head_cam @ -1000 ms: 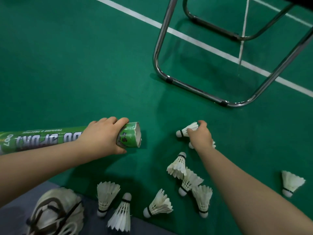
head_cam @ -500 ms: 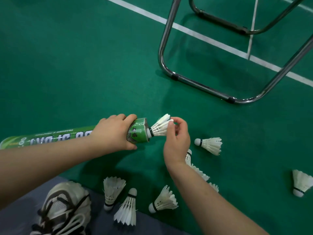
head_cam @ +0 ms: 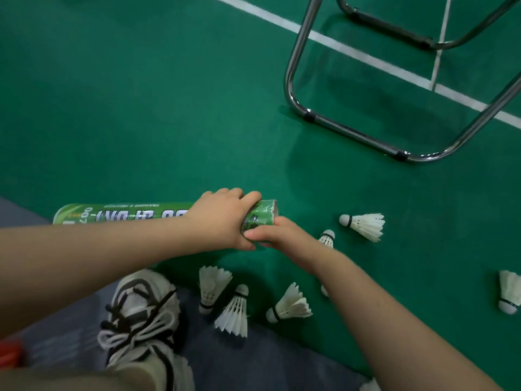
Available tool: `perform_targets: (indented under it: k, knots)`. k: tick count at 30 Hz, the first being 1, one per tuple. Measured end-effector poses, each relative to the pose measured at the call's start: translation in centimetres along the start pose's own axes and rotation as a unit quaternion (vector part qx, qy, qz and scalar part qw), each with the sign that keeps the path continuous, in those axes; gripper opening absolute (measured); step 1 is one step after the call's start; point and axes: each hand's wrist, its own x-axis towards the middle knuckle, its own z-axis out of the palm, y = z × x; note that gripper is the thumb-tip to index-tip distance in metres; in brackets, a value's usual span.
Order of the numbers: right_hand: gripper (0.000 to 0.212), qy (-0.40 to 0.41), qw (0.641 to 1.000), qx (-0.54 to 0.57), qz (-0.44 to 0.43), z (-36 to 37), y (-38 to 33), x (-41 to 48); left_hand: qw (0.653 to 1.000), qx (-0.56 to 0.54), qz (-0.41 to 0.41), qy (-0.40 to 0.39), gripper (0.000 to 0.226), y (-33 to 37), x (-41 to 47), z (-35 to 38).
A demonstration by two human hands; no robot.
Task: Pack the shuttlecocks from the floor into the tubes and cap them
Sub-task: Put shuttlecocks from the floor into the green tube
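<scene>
Holding entry: green tube (head_cam: 127, 214), lying sideways, with the left grip (head_cam: 222, 218) clamped round it just behind its open mouth. Right grip (head_cam: 277, 235): fingers fairly straight, touching the tube's underside beside the left thumb, holding nothing. The shuttlecock it pinched at the mouth half a second ago no longer shows. Loose shuttlecocks on the floor (head_cam: 141, 108): one (head_cam: 363, 225) just right of the right grip, three (head_cam: 235, 311) below both grips, beside a shoe (head_cam: 141, 314).
</scene>
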Motion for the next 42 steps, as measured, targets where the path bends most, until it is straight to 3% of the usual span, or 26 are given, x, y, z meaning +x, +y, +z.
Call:
perform_targets:
  k: [2,4,6,8,11,13,15,17,19,21,22,24,27,32,37,42]
  knots:
    - [0.034,-0.031,0.999,-0.005,0.037,0.8,0.0,-0.2,1.000,0.004,0.017,-0.003,0.077,0.0,-0.9,0.4]
    - [0.037,0.013,0.999,0.023,0.040,2.1,0.6,0.3,1.000,0.007,0.014,0.001,0.075,-0.5,-1.7,0.7]
    - [0.030,0.150,0.985,0.088,-0.006,3.9,1.4,1.2,1.000,0.001,-0.002,0.006,0.074,-1.4,-2.4,0.9]
    - [0.021,0.307,0.938,0.147,-0.064,5.5,2.0,1.5,1.000,-0.015,-0.021,0.009,0.077,-2.4,-3.0,1.0]
    - [0.032,0.427,0.893,0.106,-0.095,6.4,3.5,0.9,0.999,-0.025,-0.033,0.002,0.079,-3.7,-4.2,1.5]
    - [0.020,0.424,0.902,0.015,-0.083,6.9,5.1,0.2,0.999,-0.022,-0.030,-0.010,0.081,-4.5,-5.1,2.3]
    - [0.009,0.369,0.925,-0.084,-0.025,7.5,6.8,0.1,0.999,-0.016,-0.028,-0.025,0.080,-5.2,-5.9,3.1]
    - [0.038,0.298,0.935,-0.190,0.033,8.1,8.5,0.1,0.999,-0.009,-0.029,-0.041,0.079,-6.0,-6.7,4.0]
    - [0.055,0.232,0.904,-0.355,0.058,8.9,9.7,0.4,0.998,-0.003,-0.033,-0.046,0.079,-6.6,-7.5,4.7]
    - [0.046,0.198,0.847,-0.489,0.068,9.6,10.2,0.7,0.999,-0.001,-0.035,-0.039,0.078,-7.2,-8.3,5.4]
    - [0.036,0.210,0.834,-0.506,0.061,9.7,10.1,0.8,0.999,0.002,-0.035,-0.035,0.078,-7.3,-8.6,5.7]
    - [0.022,0.278,0.852,-0.443,0.028,9.5,9.7,1.0,0.999,0.011,-0.035,-0.028,0.080,-7.4,-9.1,6.3]
    - [0.024,0.386,0.893,-0.232,-0.006,8.7,7.7,0.3,0.999,0.019,-0.044,-0.008,0.083,-7.7,-9.2,6.8]
    - [0.023,0.473,0.876,-0.082,-0.044,8.8,5.4,0.1,0.997,0.008,-0.070,0.025,0.083,-8.0,-8.7,6.8]
    - [0.023,0.334,0.938,0.091,-0.006,11.3,4.3,1.2,0.997,-0.001,-0.071,0.027,0.081,-7.8,-8.8,6.8]
    - [0.033,0.151,0.973,0.150,0.090,11.8,4.7,0.8,0.998,-0.010,-0.061,0.028,0.079,-7.4,-9.3,6.7]
